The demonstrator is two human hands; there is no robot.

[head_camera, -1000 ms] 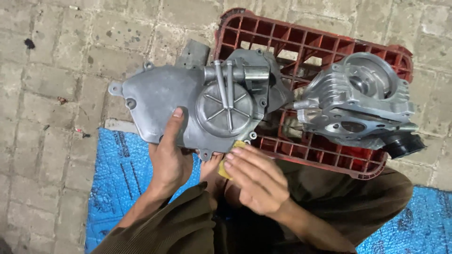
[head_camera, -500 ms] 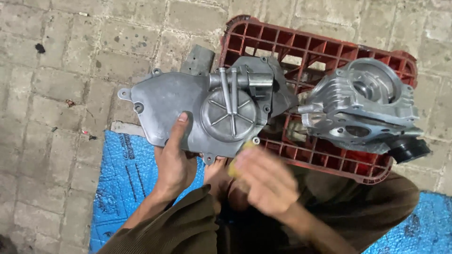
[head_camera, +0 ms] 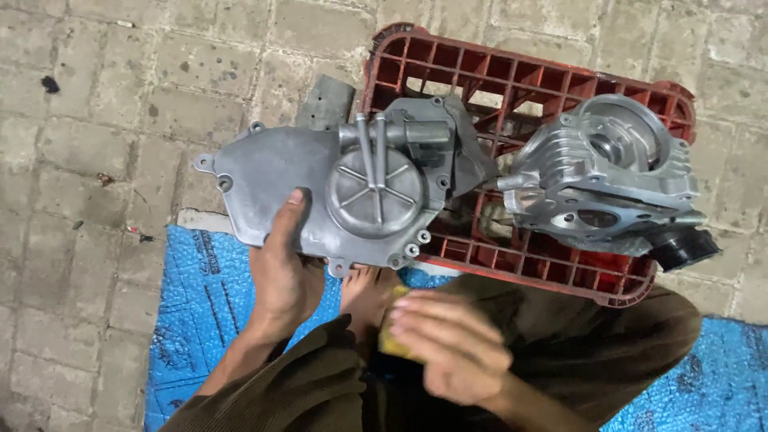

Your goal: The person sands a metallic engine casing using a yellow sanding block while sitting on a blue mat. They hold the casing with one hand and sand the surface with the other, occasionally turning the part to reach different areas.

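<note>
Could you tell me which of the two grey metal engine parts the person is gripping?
It is the flat engine cover with the round ribbed boss, held at its lower edge by the left hand. The finned cylinder head rests untouched on the red crate.

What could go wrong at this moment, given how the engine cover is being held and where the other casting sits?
1. Only the left hand grips the grey engine cover, near its lower edge; it looks bulky, so it might tip or slip.
2. The right hand is off the cover, holding a small yellow pad, so it gives no support.
3. The finned cylinder head rests at the edge of the red plastic crate; a knock could roll it off.
</note>
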